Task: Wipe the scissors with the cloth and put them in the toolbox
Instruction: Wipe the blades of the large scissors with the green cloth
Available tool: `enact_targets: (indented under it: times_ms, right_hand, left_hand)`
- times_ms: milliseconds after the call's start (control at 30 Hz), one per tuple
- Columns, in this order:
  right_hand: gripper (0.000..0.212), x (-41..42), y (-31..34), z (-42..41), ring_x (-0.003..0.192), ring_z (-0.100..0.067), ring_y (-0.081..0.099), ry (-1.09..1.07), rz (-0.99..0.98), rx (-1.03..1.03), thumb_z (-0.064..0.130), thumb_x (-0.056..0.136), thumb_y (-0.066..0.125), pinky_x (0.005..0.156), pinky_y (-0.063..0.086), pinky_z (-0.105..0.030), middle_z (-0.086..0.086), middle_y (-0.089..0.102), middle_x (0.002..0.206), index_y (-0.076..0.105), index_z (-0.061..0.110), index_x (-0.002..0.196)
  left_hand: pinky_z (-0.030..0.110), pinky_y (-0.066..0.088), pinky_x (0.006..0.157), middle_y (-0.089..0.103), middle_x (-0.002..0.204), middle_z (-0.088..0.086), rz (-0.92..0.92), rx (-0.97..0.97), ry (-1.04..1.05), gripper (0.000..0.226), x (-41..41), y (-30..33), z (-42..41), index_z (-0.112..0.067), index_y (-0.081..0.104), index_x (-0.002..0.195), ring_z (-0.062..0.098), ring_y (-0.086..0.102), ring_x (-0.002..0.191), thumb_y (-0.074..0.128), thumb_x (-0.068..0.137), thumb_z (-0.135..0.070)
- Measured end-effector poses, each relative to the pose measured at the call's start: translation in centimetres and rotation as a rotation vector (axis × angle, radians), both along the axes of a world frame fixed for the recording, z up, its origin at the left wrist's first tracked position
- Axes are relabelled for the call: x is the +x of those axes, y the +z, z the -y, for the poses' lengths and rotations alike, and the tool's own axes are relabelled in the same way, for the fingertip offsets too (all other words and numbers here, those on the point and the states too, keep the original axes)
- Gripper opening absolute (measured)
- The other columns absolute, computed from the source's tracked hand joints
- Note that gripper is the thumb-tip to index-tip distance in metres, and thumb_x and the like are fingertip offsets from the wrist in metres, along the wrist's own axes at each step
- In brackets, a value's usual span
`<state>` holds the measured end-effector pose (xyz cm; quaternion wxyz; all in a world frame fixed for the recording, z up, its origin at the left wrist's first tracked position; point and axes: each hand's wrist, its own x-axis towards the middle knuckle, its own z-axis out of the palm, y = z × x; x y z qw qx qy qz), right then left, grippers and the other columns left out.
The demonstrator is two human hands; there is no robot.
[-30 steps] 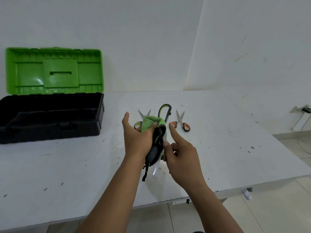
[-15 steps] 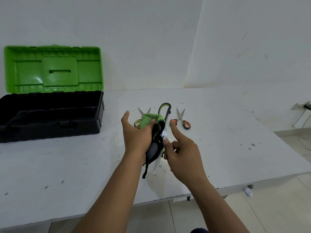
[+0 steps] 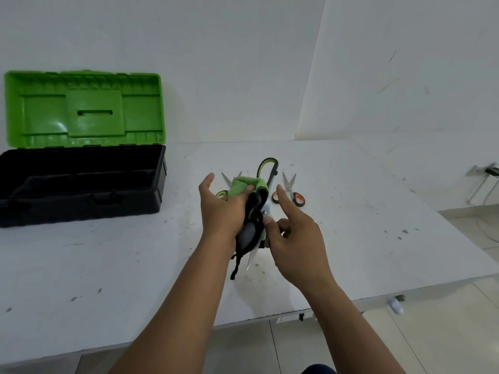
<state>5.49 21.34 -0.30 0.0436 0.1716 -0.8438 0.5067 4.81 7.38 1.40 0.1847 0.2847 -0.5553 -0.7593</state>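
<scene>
Above the middle of the white table (image 3: 108, 260) I hold a pair of scissors (image 3: 266, 168) upright. Its green-and-black handle loop points up and its blade tip points down. My left hand (image 3: 218, 214) presses a green and black cloth (image 3: 243, 186) around the scissors' middle. My right hand (image 3: 299, 238) pinches the scissors near the pivot with thumb and bent fingers, forefinger stretched out. The open toolbox (image 3: 81, 201) stands at the left, with a black tub and a raised green lid (image 3: 81, 109).
Two more pairs lie on the table behind my hands: green-handled scissors (image 3: 222, 193), partly hidden by my left hand, and orange-handled scissors (image 3: 293, 194). The table's front edge runs close below my forearms. White walls meet behind the table, and a cable hangs at the far right.
Both hands stay on the cloth and scissors in nearly the same place. My right forefinger has lifted a little. The view has shifted slightly.
</scene>
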Motion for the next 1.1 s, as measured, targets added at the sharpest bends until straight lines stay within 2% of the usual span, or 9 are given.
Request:
enact_targets:
  times_ms: [100,267,367,433,600,733,833,933,1100]
  right_hand:
    - [0.060,0.6,-0.6,-0.4,0.052,-0.012,0.045,0.003,-0.007,0.031,0.032,0.106,0.057,0.061,0.051,-0.036,-0.006,0.068,0.067,0.034,0.046,0.159]
    - [0.066,0.5,-0.8,-1.1,0.052,-0.012,0.045,-0.015,0.000,0.009,0.032,0.106,0.058,0.062,0.052,-0.040,-0.008,0.067,0.066,0.026,0.048,0.161]
    - [0.067,0.2,-0.7,-1.2,0.052,-0.014,0.046,-0.015,0.019,-0.009,0.030,0.105,0.057,0.059,0.049,-0.037,-0.008,0.068,0.066,0.025,0.045,0.162]
    - [0.067,0.2,-0.6,-1.1,0.052,-0.013,0.049,-0.001,0.041,-0.011,0.032,0.105,0.057,0.060,0.052,-0.037,-0.004,0.071,0.068,0.025,0.044,0.163]
    - [0.065,0.7,-0.5,-1.5,0.046,-0.007,0.049,0.036,0.065,-0.031,0.033,0.105,0.058,0.058,0.053,-0.034,0.007,0.069,0.063,0.027,0.044,0.162]
    - [0.063,0.5,-0.5,-1.1,0.051,-0.011,0.051,-0.028,0.060,-0.065,0.033,0.105,0.059,0.058,0.053,-0.035,0.004,0.067,0.061,0.031,0.045,0.160]
    - [0.065,-0.1,-0.6,-0.5,0.047,-0.012,0.042,-0.043,0.049,-0.044,0.023,0.105,0.056,0.052,0.042,-0.030,0.011,0.052,0.050,0.030,0.044,0.161]
    - [0.067,-0.1,-0.5,-0.4,0.047,-0.010,0.041,-0.023,0.042,-0.017,0.021,0.105,0.054,0.049,0.035,-0.021,0.011,0.048,0.049,0.027,0.044,0.162]
    - [0.066,0.0,-0.2,-0.3,0.049,-0.011,0.042,-0.012,0.002,-0.009,0.027,0.106,0.056,0.052,0.035,-0.021,0.009,0.052,0.051,0.026,0.043,0.163]
  left_hand:
    - [0.045,0.063,0.093,0.065,0.109,0.001,-0.009,0.034,0.042,0.085,-0.4,0.4,0.6,-0.042,0.035,0.153,0.023,0.074,0.101,0.086,0.087,-0.022]
    - [0.047,0.062,0.095,0.067,0.127,0.010,0.000,0.067,-0.056,0.079,-0.3,0.4,0.8,-0.036,0.039,0.153,0.026,0.075,0.105,0.085,0.088,-0.032]
    - [0.045,0.062,0.095,0.071,0.117,0.003,-0.006,0.038,-0.141,0.072,0.6,-0.5,-0.3,-0.034,0.042,0.151,0.023,0.077,0.101,0.082,0.091,-0.034]
    - [0.045,0.062,0.096,0.071,0.115,0.001,-0.012,0.023,-0.136,0.074,0.8,-0.9,-0.4,-0.035,0.042,0.151,0.023,0.077,0.102,0.083,0.090,-0.034]
    - [0.048,0.061,0.098,0.068,0.131,0.010,-0.043,0.104,0.042,0.077,0.3,-0.4,1.9,-0.036,0.038,0.155,0.026,0.074,0.109,0.081,0.091,-0.036]
    - [0.043,0.062,0.094,0.068,0.131,0.011,-0.010,0.069,-0.094,0.079,1.1,-0.1,1.5,-0.033,0.037,0.158,0.025,0.075,0.106,0.080,0.092,-0.036]
    - [0.043,0.062,0.095,0.076,0.117,0.005,0.019,0.018,-0.248,0.082,1.6,-0.7,-0.2,-0.030,0.038,0.158,0.022,0.078,0.102,0.082,0.090,-0.032]
    - [0.037,0.062,0.089,0.074,0.105,-0.003,0.000,-0.062,-0.194,0.084,1.5,-0.7,-0.6,-0.033,0.039,0.155,0.016,0.077,0.096,0.087,0.087,-0.027]
    - [0.047,0.061,0.097,0.063,0.120,0.002,-0.015,-0.021,-0.093,0.084,0.7,-0.3,-0.7,-0.043,0.040,0.148,0.024,0.074,0.105,0.089,0.084,-0.021]
